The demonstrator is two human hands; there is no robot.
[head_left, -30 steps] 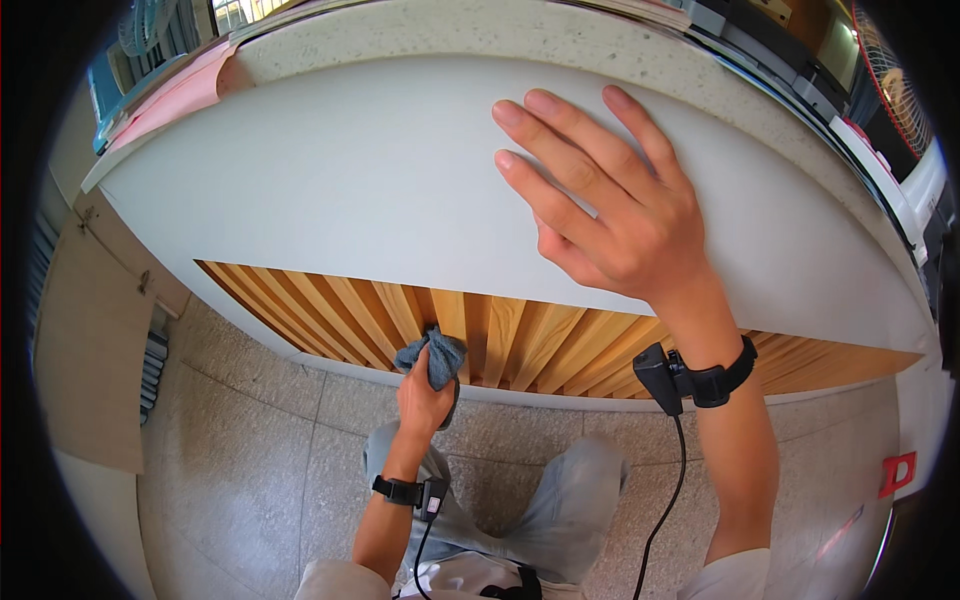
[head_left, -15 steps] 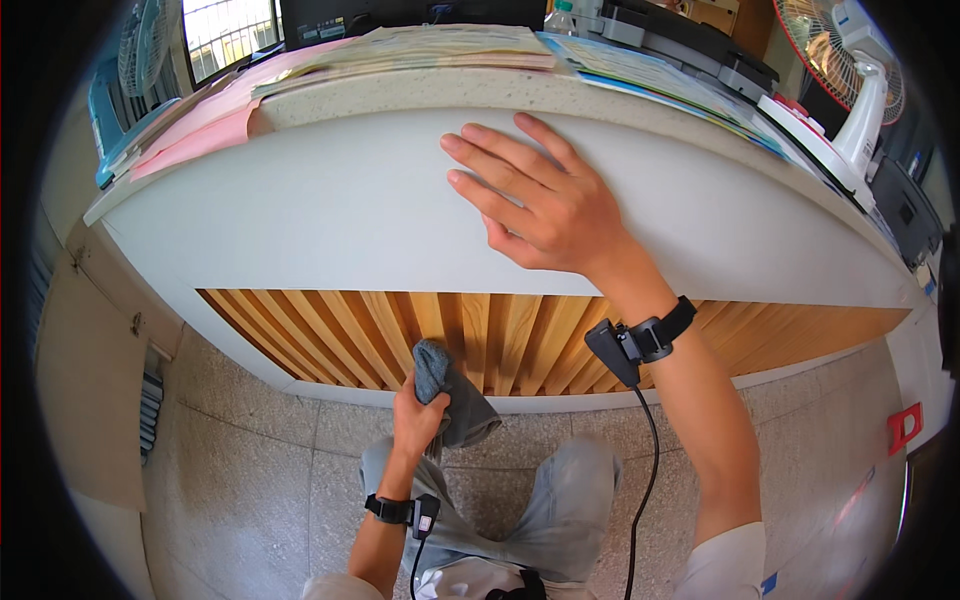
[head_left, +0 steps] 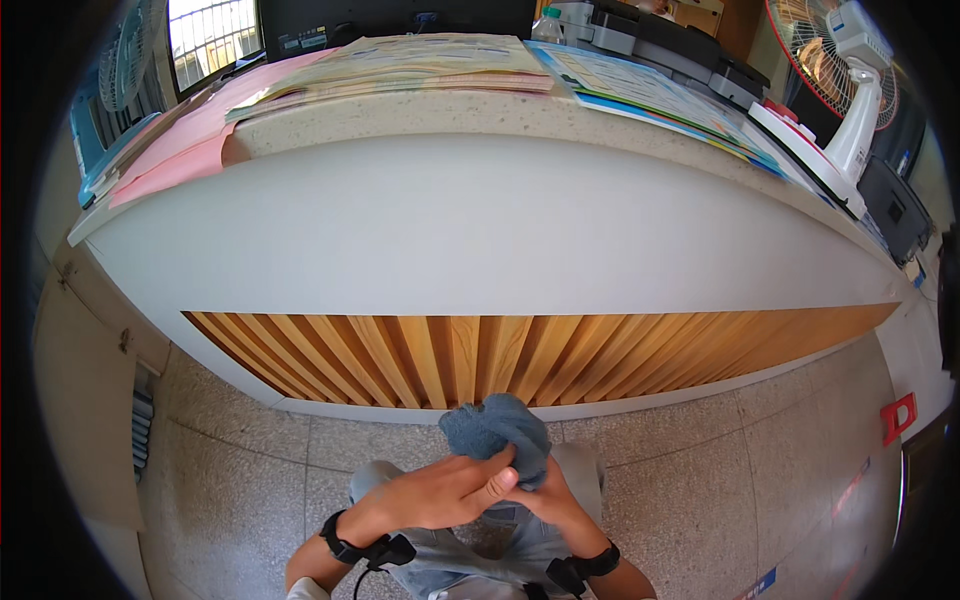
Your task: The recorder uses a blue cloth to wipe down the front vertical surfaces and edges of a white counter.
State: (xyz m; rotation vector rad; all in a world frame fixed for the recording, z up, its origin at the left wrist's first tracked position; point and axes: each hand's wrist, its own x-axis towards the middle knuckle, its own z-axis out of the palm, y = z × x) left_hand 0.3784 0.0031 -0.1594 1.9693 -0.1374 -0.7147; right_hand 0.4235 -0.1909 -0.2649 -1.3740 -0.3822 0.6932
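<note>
Both hands meet low in the middle, above my bent knees, on a grey-blue cloth [head_left: 495, 425] that is bunched up. My left hand [head_left: 445, 493] reaches across it from the lower left, thumb and fingers gripping it. My right hand [head_left: 548, 498] holds the cloth from the lower right, its fingers partly hidden behind my left hand and the cloth. Just beyond them is the desk's front, a white panel [head_left: 480, 225] with an inset section of wooden slats [head_left: 410, 360].
The stone desk top [head_left: 390, 125] carries papers [head_left: 400, 65], pink sheets [head_left: 170, 160], a monitor [head_left: 390, 20], a bottle [head_left: 547, 30], a printer [head_left: 640, 50] and a white fan [head_left: 855, 115]. A cabinet door [head_left: 85, 390] stands left; a red object [head_left: 898, 418] is low right.
My right hand has left the white panel and come down to the cloth. My left hand, with the cloth, has moved away from the slats toward me. The desk top shows more fully.
</note>
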